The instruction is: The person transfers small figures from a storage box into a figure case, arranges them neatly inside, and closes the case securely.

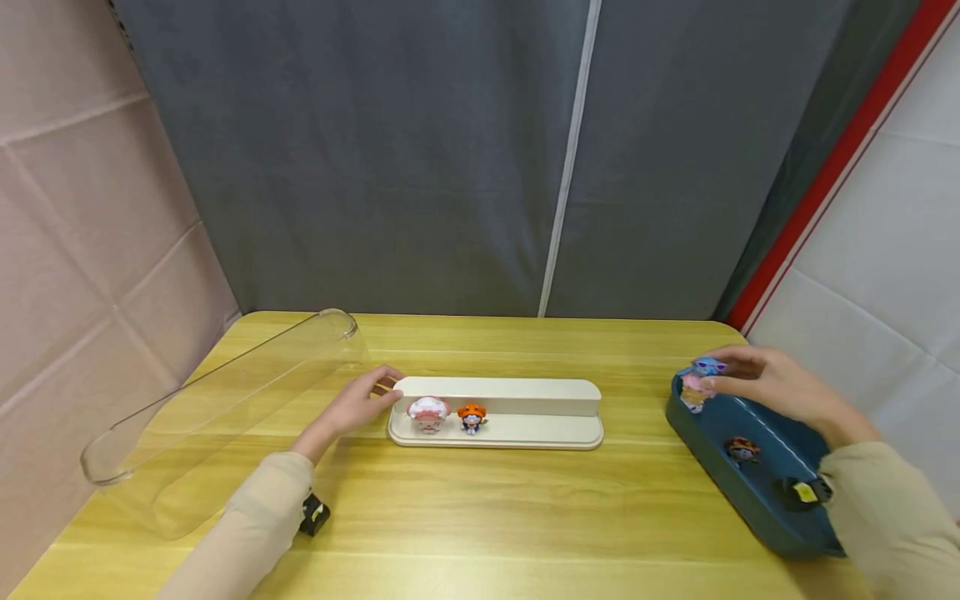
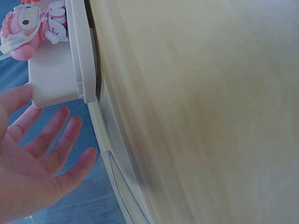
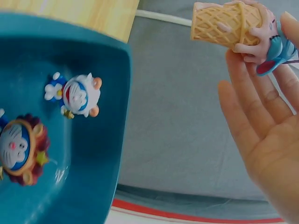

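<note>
In the head view, my right hand (image 1: 776, 390) pinches an ice-cream-cone figurine (image 3: 229, 25) with a blue character on top. It is held over the far left rim of a dark teal basin (image 1: 705, 471). Inside the basin, the right wrist view shows a white-hooded blue cat figurine (image 3: 80, 95) and one with a brown mane (image 3: 21, 149). My left hand (image 1: 360, 404) has its fingers loosely extended, with thumb and forefinger right at the left end of a white display stand (image 1: 540, 427). On that stand, a pink-and-white figurine (image 1: 429, 414) stands beside an orange-hatted figurine (image 1: 472, 418).
A clear plastic cover (image 1: 232, 408) lies slantwise on the left of the wooden table (image 1: 480, 517), close to the left hand and forearm. A grey curtain (image 1: 390, 167) hangs behind the table. White panels (image 1: 892, 250) with a red edge border the right side.
</note>
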{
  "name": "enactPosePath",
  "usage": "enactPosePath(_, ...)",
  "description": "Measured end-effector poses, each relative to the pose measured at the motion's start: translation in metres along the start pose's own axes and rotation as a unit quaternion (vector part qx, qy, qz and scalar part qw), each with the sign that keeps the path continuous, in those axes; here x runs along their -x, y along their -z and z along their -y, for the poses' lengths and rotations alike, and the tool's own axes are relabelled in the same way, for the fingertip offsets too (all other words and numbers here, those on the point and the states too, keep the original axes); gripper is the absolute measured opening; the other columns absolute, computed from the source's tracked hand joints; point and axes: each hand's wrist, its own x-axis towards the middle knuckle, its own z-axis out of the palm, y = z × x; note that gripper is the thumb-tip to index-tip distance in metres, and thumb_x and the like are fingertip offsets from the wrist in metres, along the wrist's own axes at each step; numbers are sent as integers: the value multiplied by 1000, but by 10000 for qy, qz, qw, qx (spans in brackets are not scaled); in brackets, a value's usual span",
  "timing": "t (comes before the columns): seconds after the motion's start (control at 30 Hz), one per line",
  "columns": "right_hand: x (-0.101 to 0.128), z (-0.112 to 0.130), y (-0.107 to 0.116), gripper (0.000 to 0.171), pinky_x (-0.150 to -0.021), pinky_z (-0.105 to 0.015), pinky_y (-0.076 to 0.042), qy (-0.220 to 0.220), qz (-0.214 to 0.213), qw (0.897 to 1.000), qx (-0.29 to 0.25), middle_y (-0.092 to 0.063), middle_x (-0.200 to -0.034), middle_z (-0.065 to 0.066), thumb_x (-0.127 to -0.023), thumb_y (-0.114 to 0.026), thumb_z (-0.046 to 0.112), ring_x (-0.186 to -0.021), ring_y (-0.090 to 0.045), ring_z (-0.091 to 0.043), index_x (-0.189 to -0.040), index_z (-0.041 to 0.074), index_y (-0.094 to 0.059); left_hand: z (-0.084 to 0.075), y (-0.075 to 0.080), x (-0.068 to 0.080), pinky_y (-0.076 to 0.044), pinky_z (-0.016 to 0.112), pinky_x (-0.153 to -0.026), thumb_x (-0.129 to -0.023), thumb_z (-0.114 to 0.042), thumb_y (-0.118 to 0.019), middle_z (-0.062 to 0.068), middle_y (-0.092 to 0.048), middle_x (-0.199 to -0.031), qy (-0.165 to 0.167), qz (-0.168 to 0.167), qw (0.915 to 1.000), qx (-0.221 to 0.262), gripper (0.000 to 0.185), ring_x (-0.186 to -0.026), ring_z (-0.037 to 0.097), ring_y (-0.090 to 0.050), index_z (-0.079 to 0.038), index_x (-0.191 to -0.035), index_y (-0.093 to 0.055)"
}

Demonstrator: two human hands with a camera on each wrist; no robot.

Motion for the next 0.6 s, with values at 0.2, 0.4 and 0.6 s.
enactPosePath(0.2,-5,6,-6,37,-68,-22,-48,348,-111,9992,-179,-58,-103,-14,-86,-59,21,-85,-56,-3,-116,-1,-52,0,0,0,-42,43,-82,-89,-18,-54,13,-55,-105,-4,-5,10000,-11,26,-96,30,-51,-5,-111,-52)
enactPosePath(0.4,-11,15,-17,33,-66,-24,-50,641,-17,9961,-603,-60,-98,-11,-85,-60,16,-82,-60,-9,-112,-2,-53,-1,-1,0,-42,43,-82,-89,-18,-54,13,-55,-105,7,7,10000,-19,26,-96,30,-51,-4,-111,-52)
enactPosePath(0.6,-18,24,-30,36,-67,-26,-50,697,33,9956,-627,-58,-101,-11,-85,-61,20,-85,-60,-13,-113,-1,-53,0,-1,-1,-43,43,-81,-89,-17,-54,13,-55,-104,-24,-3,10000,-35,26,-95,30,-52,-4,-111,-52)
